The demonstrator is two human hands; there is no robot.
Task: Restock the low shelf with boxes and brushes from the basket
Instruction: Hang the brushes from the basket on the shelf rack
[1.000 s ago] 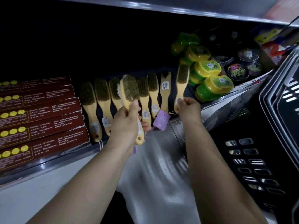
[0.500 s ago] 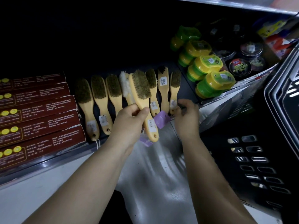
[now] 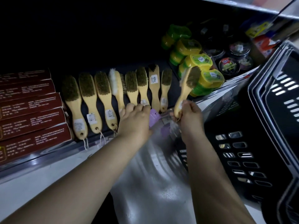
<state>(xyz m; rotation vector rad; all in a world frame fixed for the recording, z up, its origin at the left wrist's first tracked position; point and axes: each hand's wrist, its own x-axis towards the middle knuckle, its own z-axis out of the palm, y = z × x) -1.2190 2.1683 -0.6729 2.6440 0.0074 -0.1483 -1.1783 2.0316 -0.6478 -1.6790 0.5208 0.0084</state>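
Note:
Several wooden brushes [image 3: 88,101] with dark bristles lie side by side on the low shelf [image 3: 48,153], handles toward me. My left hand [image 3: 134,122] curls its fingers over the handle ends of two brushes [image 3: 142,88] in the middle of the row, next to a purple tag [image 3: 153,116]. My right hand [image 3: 189,118] grips the handle of another brush [image 3: 188,84], held tilted with its head up, just right of the row's last brush [image 3: 165,88]. Dark red boxes [image 3: 32,110] are stacked at the left of the shelf.
A black slotted basket [image 3: 258,135] stands at the right, close to my right arm. Green and yellow tubs [image 3: 200,62] and round black tins [image 3: 228,67] fill the shelf's right part. The upper shelf edge [image 3: 242,4] runs overhead. Below is a shiny grey floor [image 3: 153,183].
My left hand has lowered from holding a brush up to the handle ends in the row. My right hand now holds a brush lifted and tilted at the right end.

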